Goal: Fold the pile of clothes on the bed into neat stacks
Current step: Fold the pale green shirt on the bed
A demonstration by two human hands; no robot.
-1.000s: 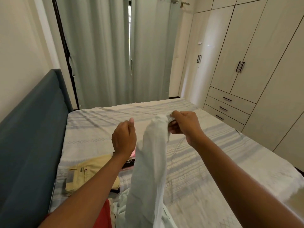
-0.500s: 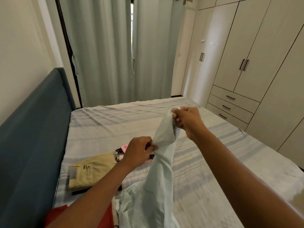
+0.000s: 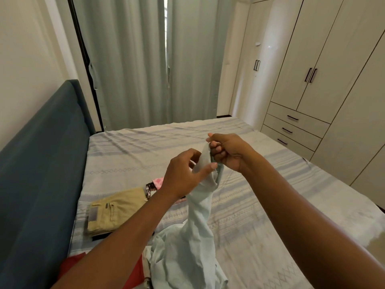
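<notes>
Okay, head view, the only one I have. My right hand (image 3: 229, 152) is up over the middle of the bed (image 3: 145, 147), fingers curled tight, gripping the very top end of the pale blue garment (image 3: 200, 215). My left hand (image 3: 183, 174) sits just beside and slightly below it, thumb laid across the front of the cloth and fingers behind, pinching the same narrow stretch of fabric. From there the garment hangs down as a twisted column, and its lower part is bunched on the bed near my body. A red garment (image 3: 133, 272) lies crumpled next to that bunch, partly under my left forearm. Further left, close to the blue headboard (image 3: 41, 163), the folded khaki trousers (image 3: 116, 209) lie flat on something dark, and a pink patterned piece (image 3: 155, 184) peeks out just beyond them. Grey curtains (image 3: 135, 59) hang behind the bed, and a wardrobe (image 3: 312, 69) stands to the right.
</notes>
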